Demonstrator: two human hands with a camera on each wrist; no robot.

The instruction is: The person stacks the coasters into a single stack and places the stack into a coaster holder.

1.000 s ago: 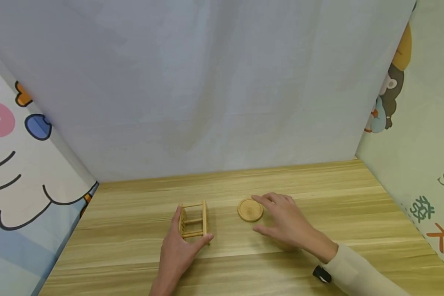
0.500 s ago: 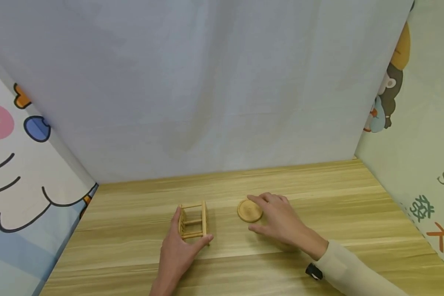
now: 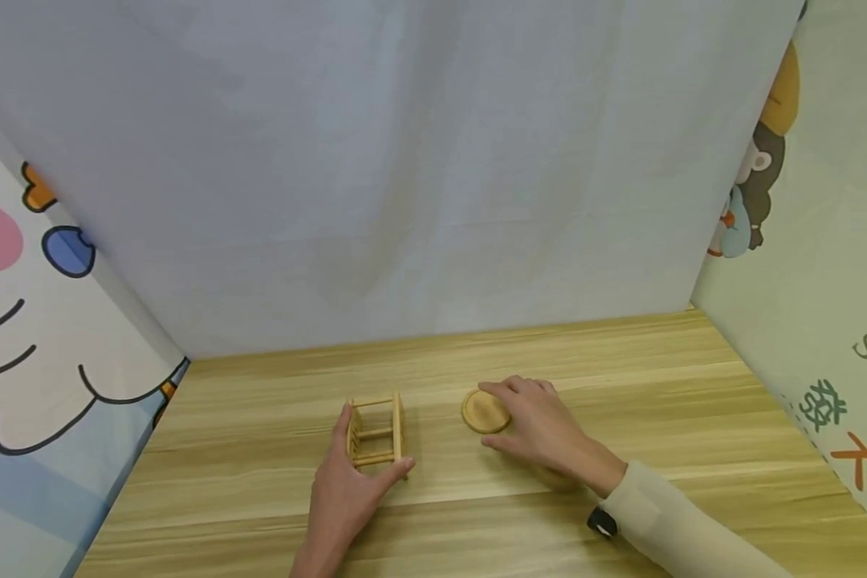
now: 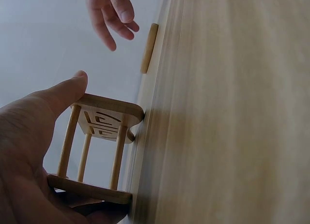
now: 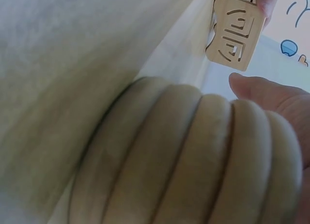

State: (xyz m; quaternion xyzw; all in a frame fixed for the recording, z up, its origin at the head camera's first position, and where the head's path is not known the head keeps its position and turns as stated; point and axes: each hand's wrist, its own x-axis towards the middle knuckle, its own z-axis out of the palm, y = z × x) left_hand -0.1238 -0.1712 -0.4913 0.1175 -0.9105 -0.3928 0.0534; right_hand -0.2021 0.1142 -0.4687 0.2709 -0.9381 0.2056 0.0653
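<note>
My left hand (image 3: pixel 350 490) grips a small wooden coaster rack (image 3: pixel 397 429) between thumb and fingers. Its two carved end panels are joined by thin dowels, and it stands on the table. A round wooden coaster (image 3: pixel 485 411) with a raised rim lies flat to the right of the rack. Over the coaster's right edge hovers my right hand (image 3: pixel 545 425), thumb and fingers spread apart; the left wrist view shows this hand (image 4: pixel 111 13) above the coaster (image 4: pixel 149 49), holding nothing. A stack of wooden rounds (image 5: pixel 189 151) stands close under my right wrist, mostly hidden in the head view.
The wood-grain table (image 3: pixel 274 377) meets a grey cloth backdrop (image 3: pixel 433 201) at the back. Printed cartoon panels flank it: a white-and-blue panel (image 3: pixel 36 345) at left and a pale green panel (image 3: pixel 838 281) at right. A small black device (image 3: pixel 602 522) sits at the right sleeve.
My right hand has moved slightly left, further over the coaster, exposing a little more of the stack under the wrist. My left hand and the rack have stayed in place.
</note>
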